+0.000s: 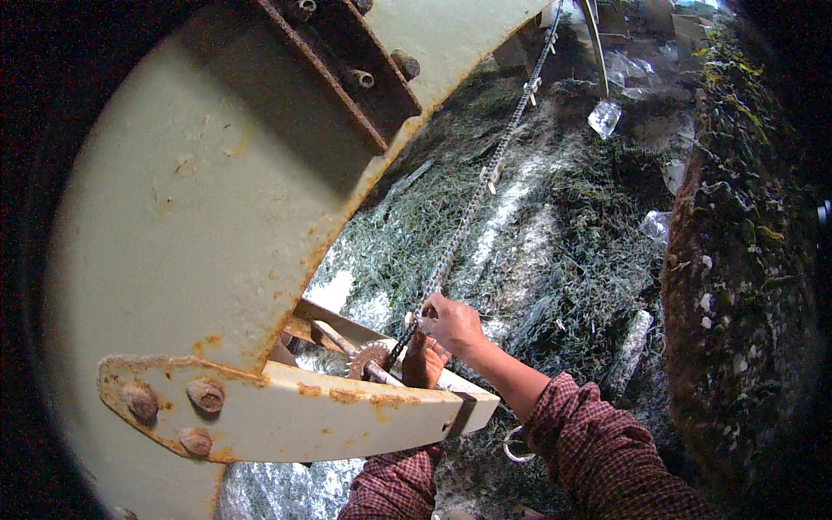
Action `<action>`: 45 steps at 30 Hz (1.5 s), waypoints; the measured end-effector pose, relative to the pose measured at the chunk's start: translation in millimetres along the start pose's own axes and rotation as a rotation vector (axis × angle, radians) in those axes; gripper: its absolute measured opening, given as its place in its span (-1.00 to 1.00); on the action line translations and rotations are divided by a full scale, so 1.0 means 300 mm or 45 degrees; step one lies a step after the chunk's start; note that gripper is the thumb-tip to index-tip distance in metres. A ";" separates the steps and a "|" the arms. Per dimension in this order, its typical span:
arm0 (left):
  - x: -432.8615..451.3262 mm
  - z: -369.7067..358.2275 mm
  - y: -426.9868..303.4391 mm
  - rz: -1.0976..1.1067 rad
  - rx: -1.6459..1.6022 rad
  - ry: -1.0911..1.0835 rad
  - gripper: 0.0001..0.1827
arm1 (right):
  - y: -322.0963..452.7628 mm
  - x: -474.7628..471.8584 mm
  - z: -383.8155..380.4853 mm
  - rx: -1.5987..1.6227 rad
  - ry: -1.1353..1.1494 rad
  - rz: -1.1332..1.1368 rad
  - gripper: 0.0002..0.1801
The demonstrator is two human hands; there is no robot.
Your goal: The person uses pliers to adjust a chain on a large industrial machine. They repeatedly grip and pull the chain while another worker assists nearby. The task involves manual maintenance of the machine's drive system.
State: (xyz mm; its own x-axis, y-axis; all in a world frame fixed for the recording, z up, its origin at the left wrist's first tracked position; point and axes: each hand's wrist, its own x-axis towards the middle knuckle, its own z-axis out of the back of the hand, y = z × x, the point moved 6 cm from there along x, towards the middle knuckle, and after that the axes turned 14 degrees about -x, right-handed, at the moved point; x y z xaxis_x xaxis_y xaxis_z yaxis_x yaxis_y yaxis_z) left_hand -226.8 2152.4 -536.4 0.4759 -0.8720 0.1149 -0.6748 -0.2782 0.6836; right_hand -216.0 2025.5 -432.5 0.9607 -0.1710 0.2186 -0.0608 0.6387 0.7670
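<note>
A roller chain (pixel 465 227) with small attachment lugs runs slantwise from the top of the view down to a rusty toothed sprocket (pixel 368 359) on a metal shaft (pixel 335 338). My right hand (pixel 453 327) has its thumb and fingers pinched on the chain just above the sprocket. Below it, my left hand (pixel 424 367) reaches up from under the cream-painted metal arm (pixel 370 419) and is close against the chain. My right hand and the arm hide part of it, so its grip is unclear. Rusty bolts (pixel 206 395) fasten the arm at its left end.
A large cream metal plate (pixel 214 227) with rusted edges fills the left, bearing a rusty channel bracket (pixel 351 84). Dry plant litter (pixel 585 260) covers the ground. A dark, rough mass (pixel 734 292) rises at right. Clear plastic bags (pixel 605 118) and a pale ring (pixel 518 446) lie about.
</note>
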 end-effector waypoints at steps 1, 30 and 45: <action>0.000 0.004 -0.030 -0.263 0.396 -0.102 -0.72 | 0.008 -0.005 0.005 -0.016 -0.023 0.051 -0.72; -0.058 -0.033 -0.130 -0.981 1.589 -0.479 -0.70 | 0.014 0.007 0.023 -0.222 0.043 0.147 -0.66; -0.238 -0.156 0.187 0.183 3.021 -1.099 -0.56 | 0.029 -0.001 0.045 -0.147 0.043 0.237 -0.67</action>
State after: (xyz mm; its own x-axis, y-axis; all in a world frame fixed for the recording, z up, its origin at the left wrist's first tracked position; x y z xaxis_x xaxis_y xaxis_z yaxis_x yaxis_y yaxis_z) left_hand -272.3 2217.8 -472.5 0.5779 -0.6474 -0.4970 -0.1680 0.5016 -0.8487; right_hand -220.6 2021.0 -417.8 0.9446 -0.0183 0.3278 -0.2081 0.7389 0.6409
